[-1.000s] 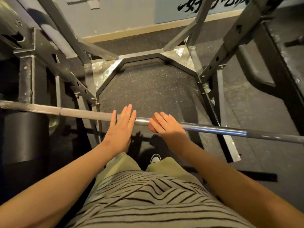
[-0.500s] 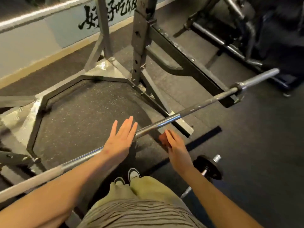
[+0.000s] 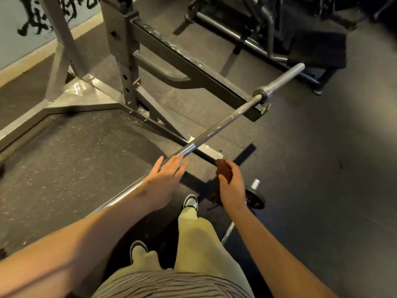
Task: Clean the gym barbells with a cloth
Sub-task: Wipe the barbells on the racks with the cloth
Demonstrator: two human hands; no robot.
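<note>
Being held wide on the barbell [image 3: 214,130] is the left hand [image 3: 160,186]. At its three o'clock, the cloth [image 3: 223,171] is being clutched by the right hand [image 3: 233,190].

Barbell [image 3: 214,129] left end behind forearm [image 3: 86,239]; cloth [image 3: 223,172] mostly inside right hand [image 3: 232,188].

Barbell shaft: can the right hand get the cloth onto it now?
Probably yes: the right hand holds the cloth close beside the barbell, nothing between them, and the left hand rests further along it.

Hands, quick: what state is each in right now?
Left hand: open, fingers straight, laid over the barbell.
Right hand: closed on a dark brown cloth, clear of the barbell.
</note>
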